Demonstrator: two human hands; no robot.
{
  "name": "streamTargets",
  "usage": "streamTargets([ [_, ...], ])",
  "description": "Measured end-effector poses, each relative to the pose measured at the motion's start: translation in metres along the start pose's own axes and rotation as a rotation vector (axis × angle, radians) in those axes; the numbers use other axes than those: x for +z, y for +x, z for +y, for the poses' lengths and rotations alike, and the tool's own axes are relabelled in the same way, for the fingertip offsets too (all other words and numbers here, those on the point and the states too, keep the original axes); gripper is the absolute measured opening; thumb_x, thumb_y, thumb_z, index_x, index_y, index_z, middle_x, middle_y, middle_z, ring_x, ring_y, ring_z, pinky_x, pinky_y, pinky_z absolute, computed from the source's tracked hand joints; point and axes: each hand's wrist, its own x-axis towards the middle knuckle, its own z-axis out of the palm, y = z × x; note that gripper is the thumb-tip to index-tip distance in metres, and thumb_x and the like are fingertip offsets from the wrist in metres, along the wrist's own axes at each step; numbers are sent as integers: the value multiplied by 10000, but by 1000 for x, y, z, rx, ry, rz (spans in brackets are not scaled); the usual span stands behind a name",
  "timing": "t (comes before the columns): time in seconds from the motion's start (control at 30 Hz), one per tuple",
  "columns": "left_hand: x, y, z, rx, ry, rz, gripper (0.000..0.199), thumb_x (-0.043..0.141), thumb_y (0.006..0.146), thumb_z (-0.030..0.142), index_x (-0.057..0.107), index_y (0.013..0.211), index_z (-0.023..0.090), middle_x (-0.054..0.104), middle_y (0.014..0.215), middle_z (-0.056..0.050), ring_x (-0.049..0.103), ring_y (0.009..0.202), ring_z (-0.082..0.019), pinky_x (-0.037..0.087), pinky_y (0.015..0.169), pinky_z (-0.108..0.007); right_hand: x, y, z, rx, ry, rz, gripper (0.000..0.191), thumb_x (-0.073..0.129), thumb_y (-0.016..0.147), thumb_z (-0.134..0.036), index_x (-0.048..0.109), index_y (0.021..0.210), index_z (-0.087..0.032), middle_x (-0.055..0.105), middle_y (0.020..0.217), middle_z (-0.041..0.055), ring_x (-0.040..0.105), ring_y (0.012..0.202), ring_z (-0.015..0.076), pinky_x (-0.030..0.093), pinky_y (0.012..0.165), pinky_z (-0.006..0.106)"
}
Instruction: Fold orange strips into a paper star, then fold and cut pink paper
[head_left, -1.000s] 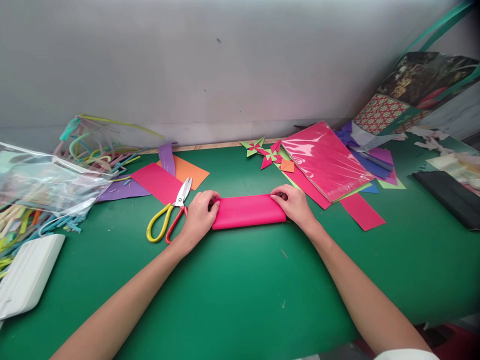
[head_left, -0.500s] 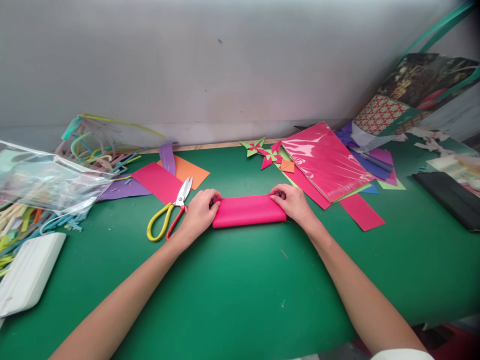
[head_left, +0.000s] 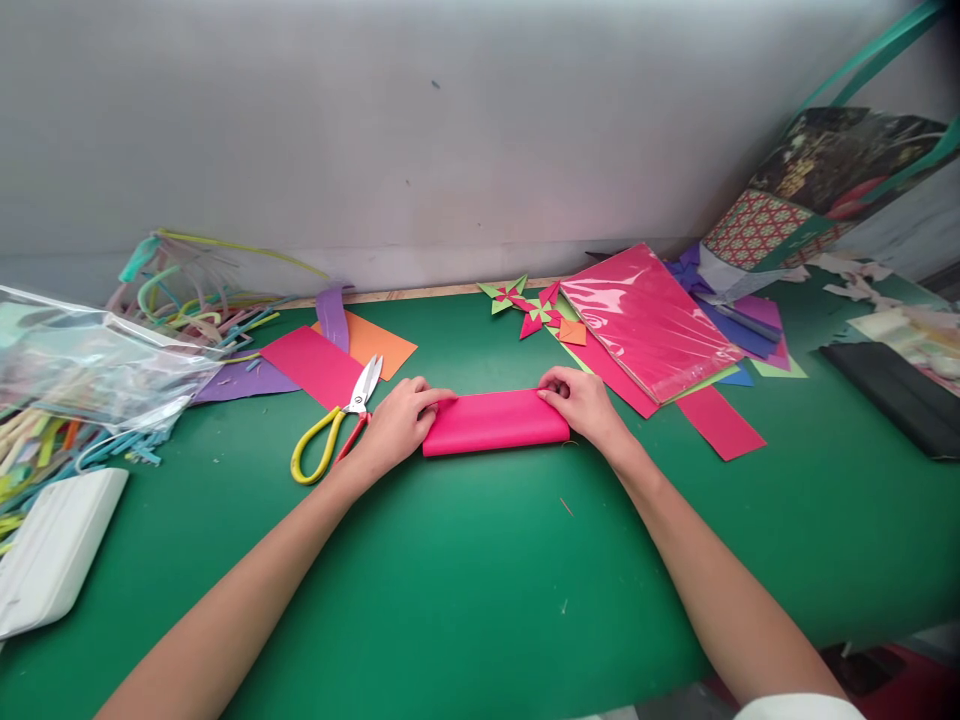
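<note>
A folded pink paper (head_left: 496,420) lies on the green table (head_left: 465,560), its rounded fold toward me. At its left end is my left hand (head_left: 403,418), the index finger stretched along the upper edge and the thumb close by, gripping that corner. My right hand (head_left: 581,402) pinches the upper right corner between thumb and fingers. Scissors (head_left: 341,420) with one yellow and one red handle lie just left of my left hand, blades slightly apart.
Pink (head_left: 315,365), orange and purple sheets lie behind the scissors. Colored strips, clear plastic and a white case (head_left: 64,545) are at left. Folded stars (head_left: 536,308), a wrapped pink pack (head_left: 649,325), a black pouch (head_left: 896,398) and a patterned bag (head_left: 810,190) are at right.
My left index finger has stretched out along the paper's upper edge. My right hand keeps its pinch on the right corner. The whole view has shifted slightly.
</note>
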Motion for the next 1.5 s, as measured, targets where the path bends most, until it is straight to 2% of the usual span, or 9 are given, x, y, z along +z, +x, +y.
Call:
streamTargets([
  [0.23,1,0,-5,71,20,-21,476,418,1003,130,730,1298,335,592,995,-75,552,909,-211,472,842,-347,-1,0,-2,31,30,-2,56,681,820,-160,703,858,-195,648,705,-7,574,647,164,413,641,278],
  [0.43,0,-1,-3,76,26,-17,476,419,997,130,730,1303,323,594,993,-81,545,902,-214,470,828,-350,0,1,-1,30,27,-16,59,684,825,-151,684,859,-199,635,710,-10,564,647,164,413,643,284],
  [0.6,-2,1,-3,106,9,-25,471,413,994,131,738,1288,305,593,987,-85,549,907,-221,467,837,-357,2,2,3,-24,-20,19,147,697,819,-136,709,951,-200,576,843,14,530,652,155,455,677,300],
  [0.67,-2,1,-3,112,5,-27,469,415,993,131,739,1285,305,593,986,-85,553,910,-222,465,844,-358,4,2,5,-49,-17,26,183,684,826,-114,739,972,-210,551,914,32,553,712,164,484,716,308],
  [0.8,-2,1,-4,109,15,-29,457,422,998,143,740,1283,305,590,989,-86,553,909,-225,462,842,-361,6,3,5,-108,0,-5,239,618,858,-59,790,880,-224,529,989,62,593,878,203,506,786,322],
  [1.2,-2,1,-4,105,8,-32,452,433,1003,146,737,1285,327,586,1007,-84,543,924,-225,464,852,-363,0,5,6,-100,-24,-92,252,628,900,-82,826,876,-237,565,984,65,596,850,191,494,769,316],
  [1.33,-2,3,-6,145,16,-41,482,427,1009,139,725,1288,394,583,1163,-88,530,1050,-244,451,955,-407,-3,6,4,-105,-41,-101,261,625,904,-74,830,891,-234,573,976,68,602,856,193,491,767,314],
  [1.5,-10,12,-6,228,46,-132,533,390,1018,133,702,1292,467,553,1376,-57,457,1272,-282,380,1078,-486,-2,6,5,-111,-24,-105,259,622,906,-75,828,895,-232,582,980,68,613,858,194,496,770,318],
])
